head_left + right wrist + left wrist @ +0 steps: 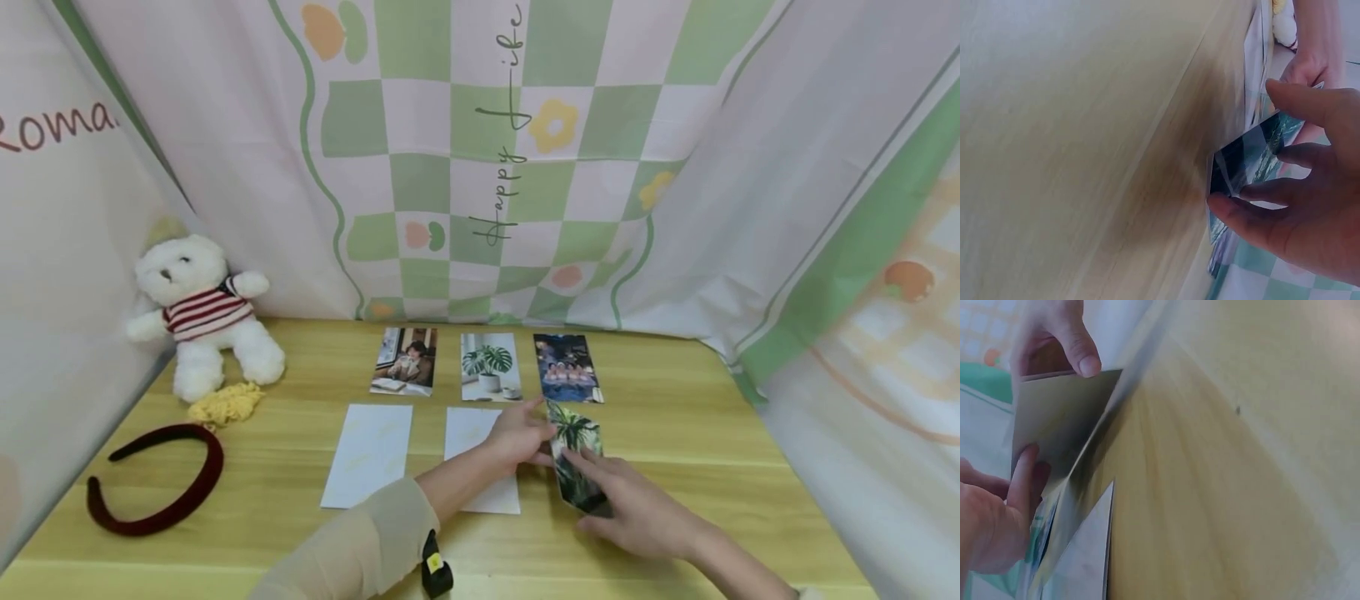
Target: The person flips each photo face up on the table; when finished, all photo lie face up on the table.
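Note:
A photo card with a dark green plant picture (576, 458) is held between both hands, tilted above the table, its pale back visible in the left wrist view. My left hand (519, 435) pinches it at its far left side, with fingers (1025, 472) against the back. At its near right part my right hand (637, 504) grips it, fingers bent over the picture face in the right wrist view and thumb at the edge. Beneath the left forearm lies a white face-down card (480, 498), partly covered. Another white card (367, 456) lies to its left.
Behind lie three picture cards: a seated person (405, 362), a potted plant (490, 368) and a dark scene with figures (567, 369). A white teddy bear (206, 308), a yellow bundle (225, 404) and a dark red headband (213, 479) occupy the left side. Printed curtains (487, 187) enclose the table.

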`<state>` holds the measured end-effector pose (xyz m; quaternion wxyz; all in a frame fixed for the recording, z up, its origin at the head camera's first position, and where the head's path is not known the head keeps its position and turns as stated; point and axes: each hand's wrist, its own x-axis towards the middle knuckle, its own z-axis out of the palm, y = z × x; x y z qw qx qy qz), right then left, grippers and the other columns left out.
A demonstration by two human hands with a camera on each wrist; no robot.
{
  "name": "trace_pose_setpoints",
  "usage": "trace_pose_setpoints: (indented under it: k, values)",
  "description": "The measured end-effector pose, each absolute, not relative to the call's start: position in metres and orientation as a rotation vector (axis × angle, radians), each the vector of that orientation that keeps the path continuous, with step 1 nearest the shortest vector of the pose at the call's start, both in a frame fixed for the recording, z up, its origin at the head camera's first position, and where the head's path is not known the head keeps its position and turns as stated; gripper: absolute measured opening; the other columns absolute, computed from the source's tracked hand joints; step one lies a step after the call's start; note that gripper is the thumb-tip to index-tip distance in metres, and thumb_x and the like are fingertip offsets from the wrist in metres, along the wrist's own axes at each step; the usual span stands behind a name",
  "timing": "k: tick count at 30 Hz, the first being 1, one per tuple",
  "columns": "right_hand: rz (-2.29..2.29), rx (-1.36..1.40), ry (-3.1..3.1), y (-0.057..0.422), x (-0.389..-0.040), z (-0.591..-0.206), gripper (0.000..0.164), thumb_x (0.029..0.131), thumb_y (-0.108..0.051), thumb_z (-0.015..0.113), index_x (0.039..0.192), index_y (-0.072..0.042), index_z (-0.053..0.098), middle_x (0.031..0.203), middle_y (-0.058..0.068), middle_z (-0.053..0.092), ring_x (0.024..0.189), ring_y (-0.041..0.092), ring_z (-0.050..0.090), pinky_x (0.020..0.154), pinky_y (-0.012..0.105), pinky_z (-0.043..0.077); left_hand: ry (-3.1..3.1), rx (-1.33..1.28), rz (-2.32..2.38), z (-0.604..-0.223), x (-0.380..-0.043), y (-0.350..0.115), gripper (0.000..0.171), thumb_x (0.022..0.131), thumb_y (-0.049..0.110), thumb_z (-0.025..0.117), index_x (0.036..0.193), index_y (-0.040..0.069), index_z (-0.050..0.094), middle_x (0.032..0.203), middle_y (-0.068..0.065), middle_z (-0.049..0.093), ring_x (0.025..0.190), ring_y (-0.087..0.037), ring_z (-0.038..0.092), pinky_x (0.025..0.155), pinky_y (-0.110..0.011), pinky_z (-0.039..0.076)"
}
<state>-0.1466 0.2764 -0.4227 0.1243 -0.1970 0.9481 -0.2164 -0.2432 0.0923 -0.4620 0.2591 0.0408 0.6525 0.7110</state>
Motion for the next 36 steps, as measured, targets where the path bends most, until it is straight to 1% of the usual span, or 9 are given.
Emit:
trace_pose_setpoints:
  k: [3,7,10,12,18,22,26,30,36]
  values:
    - [-0.604,-0.590,2.748,0.277,-0.149,-0.424,0.082,0.090,-0.033,0.080,0.160,-0.014,0.041,0.157,0.036,0.043,0.138,0.059,0.047,0.108,0.074,0.046,1.927,0.123,1.888,-0.459,-0.244,0.091,0.064,0.096,-0.006,0.064,0.155,0.000,0.040,0.119,-0.021,0.071,0.071,-0.019,0.073,0.064,-0.032,0.067]
    - [-0.561,-0.620,2.741,0.278,-0.149,-0.425,0.077,0.091,-0.034,0.078,0.158,-0.015,0.045,0.156,0.037,0.044,0.137,0.060,0.048,0.106,0.075,0.046,2.199,0.258,1.663,-0.457,-0.245,0.089,0.058,0.088,-0.009,0.069,0.143,0.000,0.054,0.119,-0.020,0.070,0.076,-0.023,0.072,0.063,-0.032,0.065]
    - [-0.519,-0.604,2.736,0.277,-0.148,-0.426,0.071,0.093,-0.037,0.076,0.155,-0.017,0.049,0.158,0.035,0.043,0.138,0.061,0.045,0.107,0.077,0.043,2.438,0.426,1.324,-0.456,-0.245,0.089,0.050,0.085,0.000,0.072,0.134,0.005,0.064,0.128,-0.019,0.065,0.089,-0.024,0.069,0.071,-0.031,0.061]
    - [-0.485,-0.591,2.736,0.276,-0.148,-0.428,0.068,0.094,-0.041,0.074,0.154,-0.017,0.051,0.158,0.034,0.043,0.139,0.061,0.044,0.107,0.077,0.043,2.543,0.528,1.115,-0.454,-0.244,0.089,0.046,0.084,0.007,0.073,0.130,0.009,0.068,0.136,-0.018,0.062,0.107,-0.026,0.066,0.080,-0.030,0.056]
    - [-0.416,-0.562,2.756,0.273,-0.146,-0.430,0.065,0.097,-0.044,0.070,0.153,-0.017,0.053,0.158,0.032,0.044,0.141,0.058,0.045,0.108,0.075,0.044,2.582,0.654,0.828,-0.452,-0.237,0.089,0.041,0.094,0.017,0.065,0.135,0.020,0.067,0.152,-0.013,0.051,0.145,-0.028,0.047,0.111,-0.042,0.053]
    - [-0.372,-0.560,2.757,0.274,-0.144,-0.431,0.062,0.097,-0.044,0.070,0.151,-0.018,0.055,0.158,0.031,0.046,0.141,0.057,0.046,0.110,0.074,0.043,2.640,0.784,0.595,-0.452,-0.235,0.089,0.041,0.100,0.022,0.061,0.141,0.023,0.063,0.155,-0.009,0.049,0.149,-0.028,0.042,0.117,-0.041,0.050]
    - [-0.340,-0.593,2.755,0.276,-0.144,-0.433,0.061,0.097,-0.043,0.070,0.150,-0.017,0.056,0.157,0.031,0.047,0.140,0.057,0.047,0.108,0.074,0.045,2.671,0.907,0.360,-0.449,-0.231,0.088,0.045,0.103,0.036,0.059,0.147,0.027,0.058,0.160,-0.004,0.046,0.152,-0.026,0.040,0.123,-0.038,0.044]
    - [-0.321,-0.608,2.757,0.278,-0.145,-0.434,0.062,0.095,-0.041,0.072,0.149,-0.015,0.057,0.157,0.032,0.046,0.140,0.057,0.047,0.108,0.073,0.046,2.651,0.988,0.195,-0.448,-0.228,0.087,0.049,0.102,0.048,0.060,0.149,0.035,0.055,0.166,0.001,0.040,0.156,-0.021,0.034,0.127,-0.041,0.039]
    - [-0.286,-0.590,2.768,0.280,-0.146,-0.434,0.065,0.090,-0.043,0.077,0.148,-0.018,0.059,0.157,0.029,0.048,0.140,0.056,0.048,0.108,0.073,0.046,2.662,1.023,0.109,-0.451,-0.227,0.086,0.053,0.097,0.054,0.066,0.147,0.042,0.054,0.167,0.004,0.038,0.156,-0.019,0.034,0.125,-0.043,0.041]
